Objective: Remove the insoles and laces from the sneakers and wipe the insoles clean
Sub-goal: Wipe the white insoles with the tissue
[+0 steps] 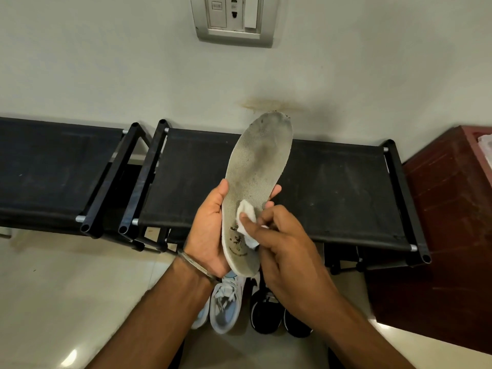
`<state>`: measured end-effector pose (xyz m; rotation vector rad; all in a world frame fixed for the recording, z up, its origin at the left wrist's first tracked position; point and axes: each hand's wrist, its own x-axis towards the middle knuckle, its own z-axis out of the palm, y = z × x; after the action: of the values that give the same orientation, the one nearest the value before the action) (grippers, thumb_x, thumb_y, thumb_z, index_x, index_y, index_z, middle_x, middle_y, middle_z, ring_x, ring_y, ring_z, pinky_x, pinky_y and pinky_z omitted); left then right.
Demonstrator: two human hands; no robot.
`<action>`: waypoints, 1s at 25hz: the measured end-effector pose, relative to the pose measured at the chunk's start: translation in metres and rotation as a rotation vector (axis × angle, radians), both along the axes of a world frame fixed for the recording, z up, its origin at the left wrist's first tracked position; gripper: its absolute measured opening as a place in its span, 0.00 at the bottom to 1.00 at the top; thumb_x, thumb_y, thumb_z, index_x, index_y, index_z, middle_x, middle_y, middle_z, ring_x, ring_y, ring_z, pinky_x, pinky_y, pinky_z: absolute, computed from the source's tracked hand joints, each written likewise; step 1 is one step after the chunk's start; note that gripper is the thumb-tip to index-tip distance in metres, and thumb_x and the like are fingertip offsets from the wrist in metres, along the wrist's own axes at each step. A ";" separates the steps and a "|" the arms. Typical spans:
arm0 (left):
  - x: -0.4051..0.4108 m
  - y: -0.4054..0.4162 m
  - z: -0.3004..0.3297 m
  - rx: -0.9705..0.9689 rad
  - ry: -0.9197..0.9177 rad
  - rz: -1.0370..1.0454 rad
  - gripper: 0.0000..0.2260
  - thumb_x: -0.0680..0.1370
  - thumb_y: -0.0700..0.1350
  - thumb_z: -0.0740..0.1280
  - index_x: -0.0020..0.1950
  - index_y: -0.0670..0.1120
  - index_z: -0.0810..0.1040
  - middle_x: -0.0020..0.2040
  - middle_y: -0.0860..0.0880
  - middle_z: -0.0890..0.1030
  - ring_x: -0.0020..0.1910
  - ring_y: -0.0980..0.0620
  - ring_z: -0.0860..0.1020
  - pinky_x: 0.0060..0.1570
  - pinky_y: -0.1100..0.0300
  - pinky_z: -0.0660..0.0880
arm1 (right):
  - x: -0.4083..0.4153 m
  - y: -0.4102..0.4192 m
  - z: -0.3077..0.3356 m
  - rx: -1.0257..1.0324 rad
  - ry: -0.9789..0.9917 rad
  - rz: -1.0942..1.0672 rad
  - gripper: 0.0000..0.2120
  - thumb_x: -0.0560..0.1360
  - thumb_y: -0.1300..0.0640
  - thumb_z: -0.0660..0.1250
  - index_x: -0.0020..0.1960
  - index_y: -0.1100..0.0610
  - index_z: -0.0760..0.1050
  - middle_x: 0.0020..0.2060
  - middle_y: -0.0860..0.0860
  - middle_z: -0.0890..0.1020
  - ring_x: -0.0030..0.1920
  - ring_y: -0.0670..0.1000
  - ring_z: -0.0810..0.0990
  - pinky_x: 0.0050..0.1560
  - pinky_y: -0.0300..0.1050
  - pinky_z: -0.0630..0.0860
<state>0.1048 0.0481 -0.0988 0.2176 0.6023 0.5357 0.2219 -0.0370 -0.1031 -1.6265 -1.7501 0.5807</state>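
My left hand (209,233) grips a dirty grey insole (259,166) by its heel half, toe end pointing up and away. The insole shows dark smudges near the toe and a printed logo near the heel. My right hand (283,243) pinches a small white wipe (246,218) and presses it against the insole's lower middle. On the floor below my hands stand a pair of white and light-blue sneakers (226,302), laces still in the nearer one, partly hidden by my left forearm.
A pair of black shoes (269,312) stands right of the sneakers. Two black fabric shoe racks (332,187) line the wall behind. A dark red-brown cabinet (447,222) stands at the right. A wall socket plate (234,20) is high on the wall.
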 end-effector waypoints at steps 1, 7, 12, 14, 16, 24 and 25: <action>0.000 0.001 0.000 -0.013 0.000 -0.001 0.32 0.79 0.63 0.52 0.72 0.42 0.71 0.70 0.44 0.74 0.58 0.51 0.76 0.65 0.56 0.70 | -0.006 -0.003 0.003 -0.029 0.147 0.070 0.14 0.81 0.62 0.62 0.64 0.56 0.78 0.50 0.46 0.73 0.53 0.50 0.75 0.52 0.44 0.77; 0.002 -0.002 -0.002 0.020 0.014 0.003 0.32 0.80 0.63 0.50 0.74 0.41 0.67 0.71 0.42 0.72 0.68 0.46 0.72 0.73 0.51 0.63 | 0.013 0.005 -0.002 0.060 -0.168 -0.055 0.21 0.80 0.51 0.52 0.67 0.54 0.77 0.51 0.46 0.74 0.53 0.47 0.73 0.50 0.43 0.78; 0.003 -0.002 0.001 -0.026 0.040 0.011 0.32 0.79 0.64 0.53 0.69 0.41 0.75 0.70 0.46 0.73 0.61 0.49 0.77 0.68 0.53 0.68 | -0.006 -0.003 0.008 -0.108 0.261 0.059 0.13 0.81 0.59 0.61 0.62 0.57 0.80 0.47 0.44 0.73 0.51 0.48 0.75 0.53 0.35 0.73; 0.001 0.000 0.002 -0.014 0.055 0.034 0.31 0.79 0.64 0.53 0.70 0.43 0.74 0.70 0.45 0.74 0.58 0.50 0.78 0.65 0.55 0.69 | -0.008 -0.005 0.011 -0.087 0.250 0.131 0.13 0.81 0.60 0.62 0.63 0.55 0.79 0.47 0.44 0.72 0.49 0.49 0.75 0.50 0.34 0.73; 0.002 0.000 0.002 -0.007 0.061 0.037 0.31 0.80 0.63 0.52 0.73 0.43 0.70 0.70 0.44 0.74 0.68 0.48 0.72 0.69 0.53 0.67 | 0.005 -0.001 0.005 -0.006 -0.034 0.057 0.17 0.81 0.55 0.58 0.67 0.51 0.76 0.48 0.45 0.72 0.49 0.47 0.73 0.47 0.39 0.76; 0.010 -0.009 0.008 0.013 0.123 0.075 0.23 0.81 0.53 0.54 0.69 0.39 0.73 0.67 0.38 0.76 0.68 0.41 0.73 0.68 0.49 0.69 | 0.020 0.006 0.002 -0.021 -0.197 -0.163 0.17 0.78 0.59 0.59 0.63 0.57 0.78 0.51 0.50 0.76 0.51 0.49 0.74 0.46 0.49 0.77; 0.012 -0.011 0.009 0.012 0.130 0.069 0.23 0.81 0.52 0.54 0.69 0.39 0.74 0.66 0.38 0.76 0.67 0.41 0.74 0.67 0.49 0.70 | 0.023 0.007 0.000 0.007 -0.220 -0.174 0.16 0.76 0.64 0.62 0.62 0.58 0.79 0.51 0.53 0.77 0.51 0.53 0.75 0.47 0.52 0.77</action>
<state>0.1165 0.0370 -0.0902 0.2451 0.7353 0.5949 0.2451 -0.0301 -0.1029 -1.8734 -1.7374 0.3233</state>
